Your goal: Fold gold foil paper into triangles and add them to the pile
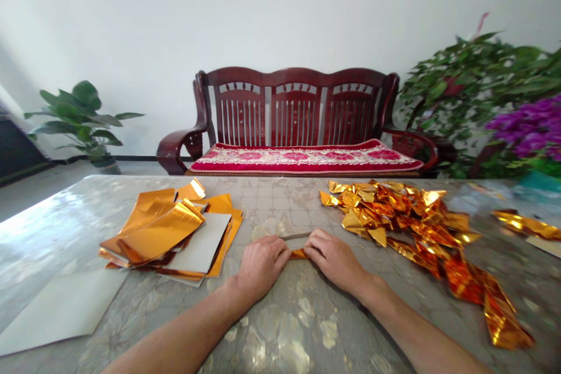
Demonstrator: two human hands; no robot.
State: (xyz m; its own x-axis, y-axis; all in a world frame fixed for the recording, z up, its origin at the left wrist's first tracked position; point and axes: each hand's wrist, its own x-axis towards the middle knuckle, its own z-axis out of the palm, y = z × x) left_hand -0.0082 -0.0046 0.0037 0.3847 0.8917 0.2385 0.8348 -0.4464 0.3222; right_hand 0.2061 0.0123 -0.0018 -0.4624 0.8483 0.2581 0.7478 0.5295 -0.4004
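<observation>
Between my two hands, low over the middle of the table, is a narrow strip of gold foil paper [298,253], with a pale edge showing above it. My left hand [263,263] has its fingers closed on the strip's left end. The right end is pinched in my right hand [333,258]. To the left lies a loose stack of gold foil sheets [162,228], some with their pale backs up. A heap of folded, crinkled gold foil pieces [407,216] spreads out to the right.
A pale sheet [65,310] lies at the table's left. Clear plastic [477,196] and another foil piece [526,225] are at the far right. Beyond the patterned table [284,327] stand a wooden bench [295,111], a potted plant [90,117] and purple flowers [530,125].
</observation>
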